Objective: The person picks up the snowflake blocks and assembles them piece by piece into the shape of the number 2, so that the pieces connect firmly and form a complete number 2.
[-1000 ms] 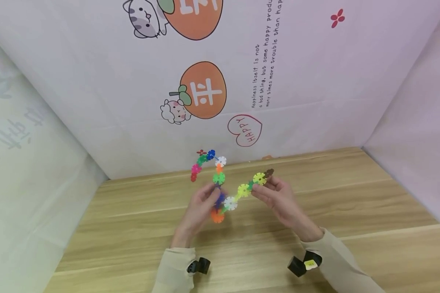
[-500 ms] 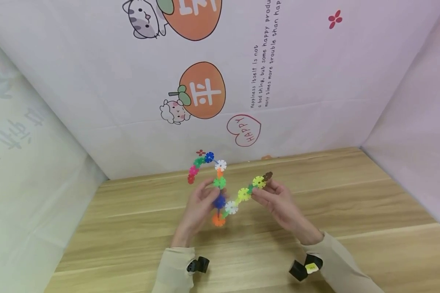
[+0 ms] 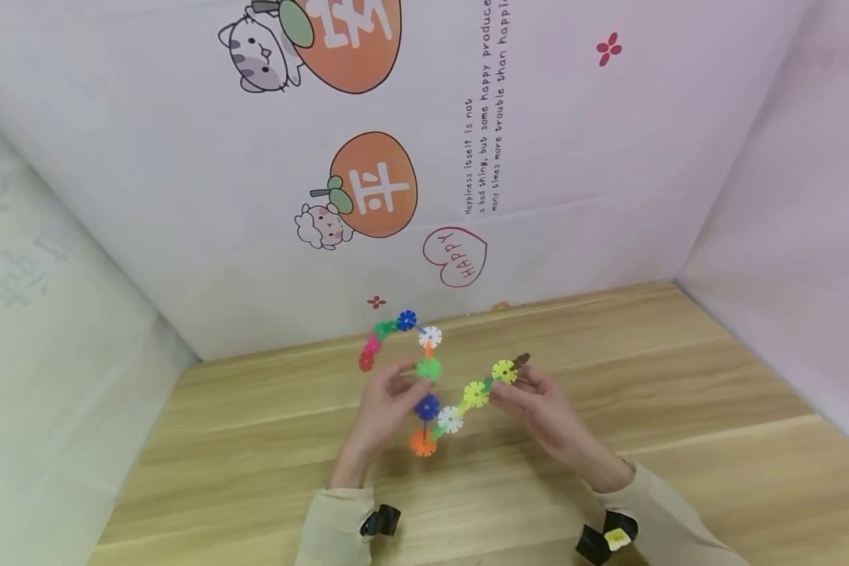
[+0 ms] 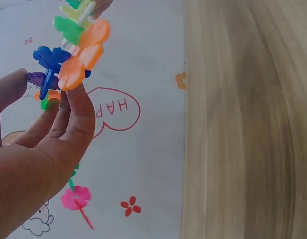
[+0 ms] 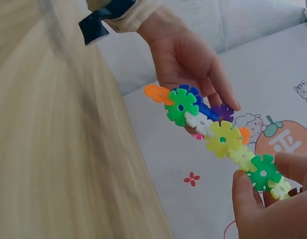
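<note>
Snowflake-disc chain point(image 3: 439, 393) held in the air by two hands above a wooden tabletop point(image 3: 608, 409).

Left hand point(image 3: 389, 405) pinches the chain near its middle, thumb and fingers closed around the blue disc point(image 3: 427, 406), with the orange disc point(image 3: 422, 444) hanging just below it. Right hand point(image 3: 538, 397) pinches the chain's other end, fingertips closed on the yellow-green disc point(image 3: 504, 372) beside a brown disc point(image 3: 520, 362). From the left hand the chain curves upward through a green disc point(image 3: 428, 368) and a white disc point(image 3: 430, 336) to pink and red discs, arching toward the patterned backdrop point(image 3: 538, 157). Between the two hands it runs through a white disc and a yellow disc point(image 3: 475, 393). Both sleeves are beige.
</note>
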### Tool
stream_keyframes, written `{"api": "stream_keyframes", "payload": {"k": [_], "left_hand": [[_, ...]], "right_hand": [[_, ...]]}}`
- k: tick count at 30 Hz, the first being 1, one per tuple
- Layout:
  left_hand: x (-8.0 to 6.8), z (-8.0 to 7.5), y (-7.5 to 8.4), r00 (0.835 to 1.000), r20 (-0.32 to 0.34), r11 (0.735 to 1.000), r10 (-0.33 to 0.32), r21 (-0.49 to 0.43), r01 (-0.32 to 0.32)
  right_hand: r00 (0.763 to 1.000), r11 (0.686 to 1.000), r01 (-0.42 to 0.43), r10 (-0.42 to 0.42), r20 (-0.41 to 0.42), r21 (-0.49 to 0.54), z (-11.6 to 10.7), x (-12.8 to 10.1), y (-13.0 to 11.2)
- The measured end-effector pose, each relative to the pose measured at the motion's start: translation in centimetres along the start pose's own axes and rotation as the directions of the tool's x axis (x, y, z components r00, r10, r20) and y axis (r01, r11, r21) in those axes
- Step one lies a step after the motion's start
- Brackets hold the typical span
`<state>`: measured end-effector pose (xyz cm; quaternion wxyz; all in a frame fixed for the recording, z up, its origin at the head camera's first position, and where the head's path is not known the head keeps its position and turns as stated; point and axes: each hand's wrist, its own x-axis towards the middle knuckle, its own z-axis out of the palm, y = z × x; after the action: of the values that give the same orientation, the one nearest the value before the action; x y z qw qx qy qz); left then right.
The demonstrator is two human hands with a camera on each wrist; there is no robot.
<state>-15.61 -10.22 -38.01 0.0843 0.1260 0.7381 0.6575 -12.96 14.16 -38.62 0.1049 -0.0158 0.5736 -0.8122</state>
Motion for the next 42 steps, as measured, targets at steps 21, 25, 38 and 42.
{"api": "stream_keyframes", "payload": {"k": [21, 25, 38, 42], "left_hand": [[-0.9, 1.7, -1.7, 0.985, 0.163, 0.964, -0.061, 0.264, 0.016], [-0.8, 2.2, -2.1, 0.979, 0.19, 0.949, -0.075, 0.314, 0.012], [-0.4, 3.2, -2.5, 0.961, 0.271, 0.935, -0.049, 0.351, -0.052], [-0.3, 3.2, -2.7, 0.959, 0.27, 0.934, -0.086, 0.356, -0.016]], "right_hand": [[0.942, 0.887, -0.333, 0.324, 0.081, 0.321, -2.0, -6.2, 3.6], [0.928, 0.845, -0.368, 0.361, 0.095, 0.387, -2.4, -6.9, 4.0], [0.876, 0.789, -0.479, 0.403, 0.264, 0.384, -4.1, -8.2, 4.5], [0.877, 0.813, -0.475, 0.407, 0.254, 0.338, -4.3, -8.0, 4.8]]}}
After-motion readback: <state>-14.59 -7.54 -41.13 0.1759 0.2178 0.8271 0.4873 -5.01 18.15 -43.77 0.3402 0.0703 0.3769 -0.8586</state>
